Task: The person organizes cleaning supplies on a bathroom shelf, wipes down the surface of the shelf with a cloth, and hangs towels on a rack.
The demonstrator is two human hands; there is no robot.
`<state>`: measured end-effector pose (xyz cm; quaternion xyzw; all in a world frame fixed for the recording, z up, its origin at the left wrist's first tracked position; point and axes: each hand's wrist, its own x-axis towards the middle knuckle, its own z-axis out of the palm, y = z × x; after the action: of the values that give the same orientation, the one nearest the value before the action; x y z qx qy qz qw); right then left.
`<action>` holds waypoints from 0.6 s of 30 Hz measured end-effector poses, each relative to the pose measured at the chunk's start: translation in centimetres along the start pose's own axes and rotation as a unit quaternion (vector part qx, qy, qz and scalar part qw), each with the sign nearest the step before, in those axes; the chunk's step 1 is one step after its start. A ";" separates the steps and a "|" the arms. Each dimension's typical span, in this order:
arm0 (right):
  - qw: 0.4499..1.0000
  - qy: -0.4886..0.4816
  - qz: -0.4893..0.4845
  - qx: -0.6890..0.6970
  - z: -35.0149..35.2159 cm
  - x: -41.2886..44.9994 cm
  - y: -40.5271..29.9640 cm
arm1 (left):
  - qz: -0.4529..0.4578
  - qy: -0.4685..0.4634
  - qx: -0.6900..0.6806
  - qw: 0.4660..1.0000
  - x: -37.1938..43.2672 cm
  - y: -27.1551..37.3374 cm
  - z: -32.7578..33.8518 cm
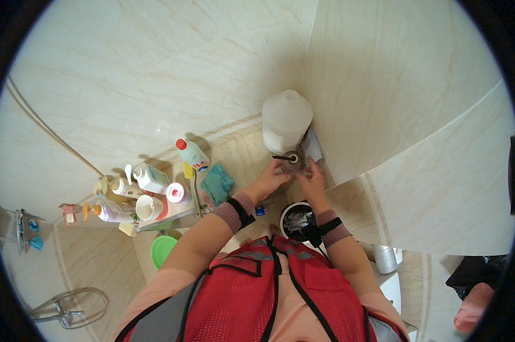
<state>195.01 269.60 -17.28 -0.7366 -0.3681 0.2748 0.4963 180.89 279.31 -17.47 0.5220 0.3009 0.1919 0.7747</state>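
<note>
A pump bottle [298, 166] with a black nozzle is between my two hands in the corner. My left hand [269, 181] has its fingers against the left side of the bottle. On the other side, my right hand [314, 181] grips it with thumb and fingers. Just beyond stands a large translucent plastic jug [286, 124] against the tiled walls. A pale flat packet [312, 145] lies to the right of the jug. The lower part of the pump bottle is hard to make out.
A ledge at left carries a red-capped bottle [193, 156], a teal cloth [217, 184], a white pump bottle [151, 178], a round jar [177, 193] and a cup [149, 208]. Below are a lined bin [298, 220] and a green basin [163, 251]. A shower mixer [65, 314] is lower left.
</note>
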 end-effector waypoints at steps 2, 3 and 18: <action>0.997 0.001 -0.042 -0.070 -0.2 0.2 0.4 | 0.011 -0.019 -0.006 1.000 0.4 -0.4 0.1; 0.997 -0.001 -0.044 -0.071 -0.1 0.3 0.6 | 0.013 -0.017 -0.007 1.000 0.5 -0.6 0.2; 0.977 0.074 -0.077 -0.187 2.5 -0.1 1.7 | -0.004 -0.011 -0.006 1.000 -3.0 -1.5 -0.7</action>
<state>193.47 270.40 -19.79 -0.8041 -0.4308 0.1069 0.3955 178.15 277.41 -18.29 0.5180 0.2929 0.1848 0.7822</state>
